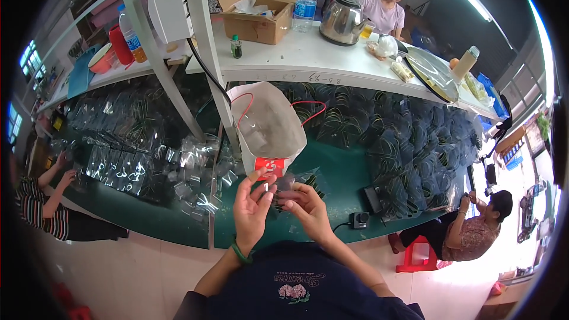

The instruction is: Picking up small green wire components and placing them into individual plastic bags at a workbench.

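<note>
Both my hands are raised over the green tabletop, fingers pinched close together. My left hand (252,207) is closed, thumb against the fingers. Facing it, my right hand (309,208) is also closed. A small, partly see-through thing (278,188) shows between the fingertips; its kind cannot be made out. Just beyond stands a white paper bag (272,121) with red handles and a red patch, its top open. By my right fingers, a clear plastic bag (314,181) with dark, green-edged contents lies on the table.
Clear-bagged dark coiled items (409,148) are heaped at right. Shiny clear packets (195,178) lie left of the paper bag. A small black camera (359,220) stands near the front edge. Above, a white shelf (261,71) holds a cardboard box (255,26) and kettle (342,21). Other people sit around.
</note>
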{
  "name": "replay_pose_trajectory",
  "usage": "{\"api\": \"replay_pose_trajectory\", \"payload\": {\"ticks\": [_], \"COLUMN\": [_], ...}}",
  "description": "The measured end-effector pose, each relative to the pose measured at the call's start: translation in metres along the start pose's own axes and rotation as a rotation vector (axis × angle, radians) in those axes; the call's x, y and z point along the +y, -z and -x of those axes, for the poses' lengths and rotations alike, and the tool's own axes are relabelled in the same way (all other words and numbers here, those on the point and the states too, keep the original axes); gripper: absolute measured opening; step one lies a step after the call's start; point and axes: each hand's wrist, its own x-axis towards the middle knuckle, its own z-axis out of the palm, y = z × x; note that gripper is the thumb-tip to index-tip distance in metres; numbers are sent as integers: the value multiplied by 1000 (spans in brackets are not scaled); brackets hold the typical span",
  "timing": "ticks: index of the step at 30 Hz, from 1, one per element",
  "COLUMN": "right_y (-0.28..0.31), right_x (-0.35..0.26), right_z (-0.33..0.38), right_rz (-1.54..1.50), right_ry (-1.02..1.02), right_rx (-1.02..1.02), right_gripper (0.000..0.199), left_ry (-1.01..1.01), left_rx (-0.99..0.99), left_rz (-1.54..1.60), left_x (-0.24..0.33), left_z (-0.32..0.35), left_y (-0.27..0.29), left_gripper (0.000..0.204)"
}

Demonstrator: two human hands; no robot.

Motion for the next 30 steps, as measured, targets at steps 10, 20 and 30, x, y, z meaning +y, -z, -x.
{"api": "replay_pose_trajectory", "payload": {"ticks": [10, 20, 30], "right_y": [26, 75, 67], "right_x": [6, 23, 20], "right_z": [18, 9, -21], "right_rz": [-13, 623, 1027], "right_ry": [-80, -87, 180], "right_rx": [66, 160, 67], "right_gripper": [25, 21, 23], "left_ry": [472, 154, 174], "left_rx": [-97, -474, -689], "left_rz": [23, -689, -807], "left_x": [-16, -46, -66], "left_z": [-15, -58, -62], "left_y": [30, 60, 44], "left_gripper": [58, 30, 40]}}
